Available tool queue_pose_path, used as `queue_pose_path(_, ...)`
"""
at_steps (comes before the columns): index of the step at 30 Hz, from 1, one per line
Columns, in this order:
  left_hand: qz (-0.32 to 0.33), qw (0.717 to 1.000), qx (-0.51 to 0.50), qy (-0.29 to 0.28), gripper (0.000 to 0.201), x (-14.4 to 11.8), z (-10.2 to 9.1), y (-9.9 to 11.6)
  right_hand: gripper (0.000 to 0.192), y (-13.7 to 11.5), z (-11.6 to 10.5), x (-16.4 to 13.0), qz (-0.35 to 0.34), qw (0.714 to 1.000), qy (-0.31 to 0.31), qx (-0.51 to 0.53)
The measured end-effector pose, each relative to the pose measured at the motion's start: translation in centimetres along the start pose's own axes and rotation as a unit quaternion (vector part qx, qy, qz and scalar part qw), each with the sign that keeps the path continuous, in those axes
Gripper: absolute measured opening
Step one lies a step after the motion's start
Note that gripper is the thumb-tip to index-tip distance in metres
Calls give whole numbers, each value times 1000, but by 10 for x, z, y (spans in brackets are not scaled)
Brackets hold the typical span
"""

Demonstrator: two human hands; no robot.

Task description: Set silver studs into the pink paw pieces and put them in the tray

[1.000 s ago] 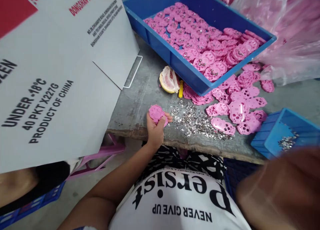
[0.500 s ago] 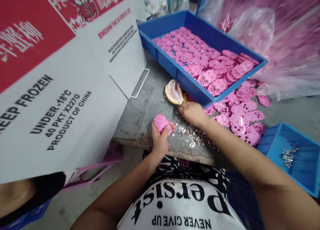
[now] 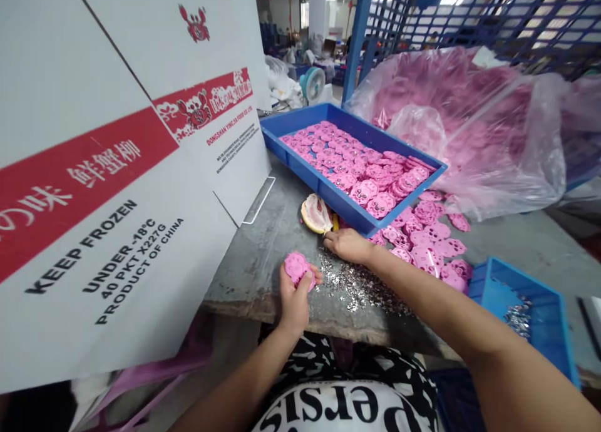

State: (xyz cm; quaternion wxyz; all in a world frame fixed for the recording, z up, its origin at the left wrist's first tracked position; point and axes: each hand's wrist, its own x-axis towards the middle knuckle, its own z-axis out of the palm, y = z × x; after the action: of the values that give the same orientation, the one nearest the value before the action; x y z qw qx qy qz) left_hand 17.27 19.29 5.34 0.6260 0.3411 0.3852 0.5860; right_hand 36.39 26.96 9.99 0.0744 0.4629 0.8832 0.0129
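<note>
My left hand [image 3: 295, 300] is closed round a pink plastic disc [image 3: 297, 268] with a scalloped edge, held above the table near its front edge. My right hand [image 3: 350, 245] is closed with its fingertips down beside a cut piece of citrus fruit [image 3: 315, 214] with yellow peel. Whatever those fingers hold, if anything, is hidden. Small shiny metal bits [image 3: 361, 288] lie scattered on the table under my right wrist. A blue tray [image 3: 323, 185] behind that hand holds many pink discs, several with shiny bits on them.
Loose pink pieces [image 3: 429, 247] lie right of the tray. A small blue bin [image 3: 547, 313] with metal bits stands at the right. A large clear bag [image 3: 474, 125] of pink parts is behind. A white carton [image 3: 201, 188] blocks the left side of the grey table [image 3: 267, 231].
The camera view has tilted up, showing more of the room behind. My left hand still holds the pink disc, and my right hand stays beside the fruit.
</note>
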Motion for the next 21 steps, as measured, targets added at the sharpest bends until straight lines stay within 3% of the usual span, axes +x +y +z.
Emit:
queue_pose_path(6, 6, 1000, -5, 14, 44, -2, 0, 5, 27, -20, -4, -30, 79, 993, 75, 46)
queue_pose_path(8, -10, 1000, 2, 16, 42, -7, 1, 8, 23, -37, 1, -45, 115, 975, 142, 130)
queue_pose_path(9, -24, 1000, 10, 13, 40, -10, 2, 11, 20, -47, 4, -53, 134, 948, 195, 214)
queue_pose_path(10, -42, 999, 21, 3, 40, -15, 3, 13, 15, -58, 8, -60, 154, 901, 250, 318)
queue_pose_path(12, -82, 995, 41, -29, 42, -24, 7, 18, 10, -79, 15, -72, 201, 773, 322, 509)
queue_pose_path(14, -112, 991, 47, -59, 47, -34, 12, 22, 16, -97, 19, -81, 236, 669, 344, 614)
queue_pose_path(16, -131, 988, 36, -73, 51, -41, 18, 25, 21, -111, 19, -87, 252, 609, 351, 665)
queue_pose_path(21, -154, 986, 34, -56, 50, -51, 29, 28, 29, -128, 14, -95, 260, 520, 325, 746)
